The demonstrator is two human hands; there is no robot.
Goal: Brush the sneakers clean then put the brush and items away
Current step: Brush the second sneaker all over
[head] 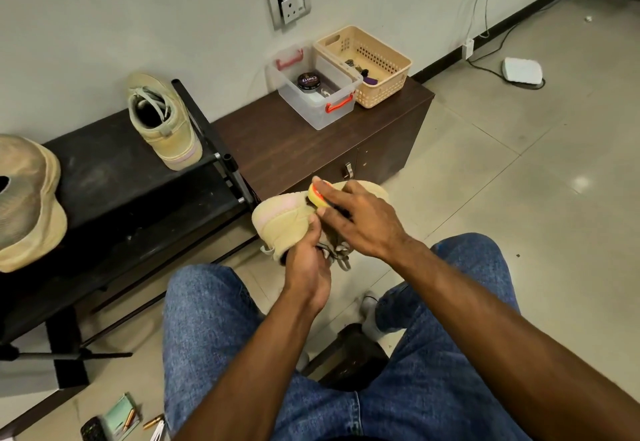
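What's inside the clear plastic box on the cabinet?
In the clear box sits a round black tin, with something white beside it. The frosted walls hide the rest of the floor.

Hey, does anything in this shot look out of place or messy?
Yes. Small items lie scattered on the floor at lower left: a green packet, a remote and a brass-coloured piece. The wall socket also sits tilted, its upper section apparently open.
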